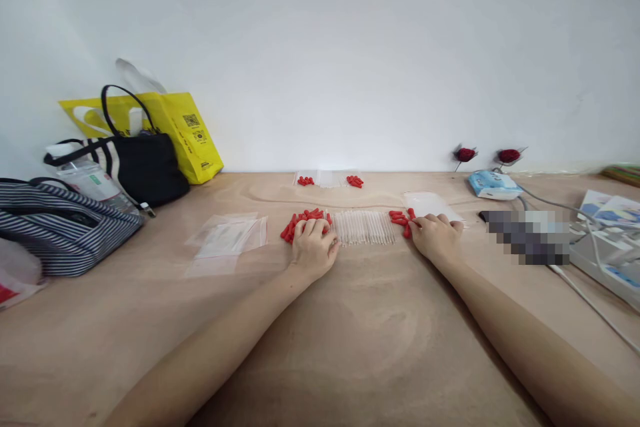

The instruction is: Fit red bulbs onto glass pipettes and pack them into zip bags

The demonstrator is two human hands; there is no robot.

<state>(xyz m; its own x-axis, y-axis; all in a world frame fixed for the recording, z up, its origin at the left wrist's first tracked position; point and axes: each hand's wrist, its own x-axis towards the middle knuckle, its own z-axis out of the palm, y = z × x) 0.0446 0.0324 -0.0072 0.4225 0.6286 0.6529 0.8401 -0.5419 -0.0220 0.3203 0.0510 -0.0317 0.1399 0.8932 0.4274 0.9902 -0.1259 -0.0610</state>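
Observation:
My left hand (314, 247) rests over a pile of small red bulb-like caps (292, 230), its fingers curled down. What lies under the fingertips is hidden. To its right, thin clear tubes (365, 227) lie side by side in a neat row. A smaller group of red caps (397, 217) sits at the right end of that row. There my right hand (437, 237) has its thumb and fingers closed together at a red cap (407, 231) on the table.
Clear plastic bags (227, 240) lie on the left, and a white sheet (433, 205) lies behind my right hand. Farther back is a bag of tubes (330, 178) with red caps. Handbags (150, 170) stand far left; a tissue pack (494, 185) and power strip (607, 267) are on the right.

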